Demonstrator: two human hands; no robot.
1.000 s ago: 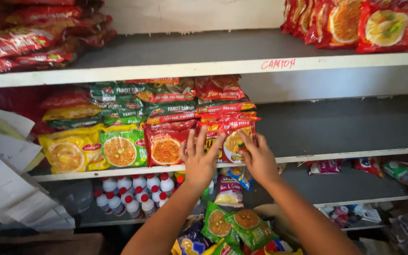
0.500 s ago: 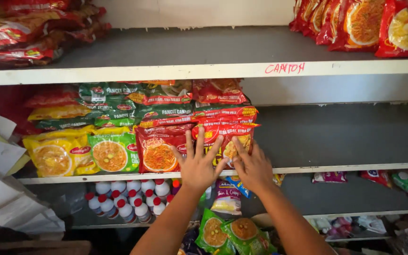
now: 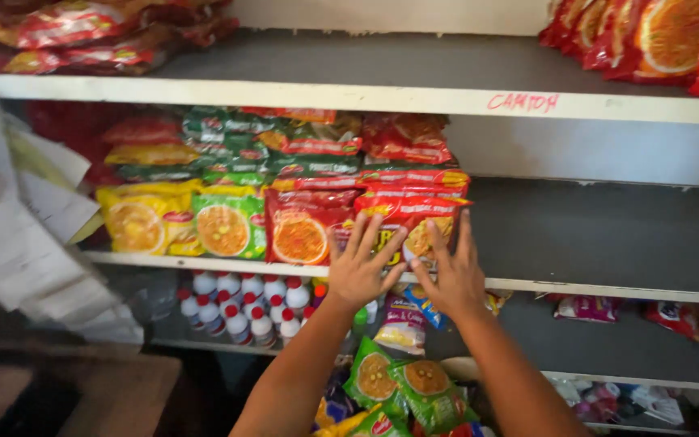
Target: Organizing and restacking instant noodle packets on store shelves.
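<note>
My left hand point(image 3: 359, 263) and my right hand point(image 3: 453, 273) lie flat, fingers spread, against the front of a stack of red noodle packets point(image 3: 411, 212) on the middle shelf point(image 3: 592, 290). Neither hand grips anything. To the left of that stack stand a red packet point(image 3: 305, 226), a green packet point(image 3: 228, 222) and a yellow packet point(image 3: 139, 218), with more packets piled behind and above them.
The right part of the middle shelf is bare grey board. The top shelf point(image 3: 366, 97) carries red packets at both ends. Below are small white bottles with red caps point(image 3: 240, 307), more sachets, and green noodle packets point(image 3: 402, 388). Paper sheets point(image 3: 18, 235) hang at the left.
Both hands have stayed pressed on the red packet stack and shifted slightly. The camera has tilted, so the shelves sit a little lower and to the right.
</note>
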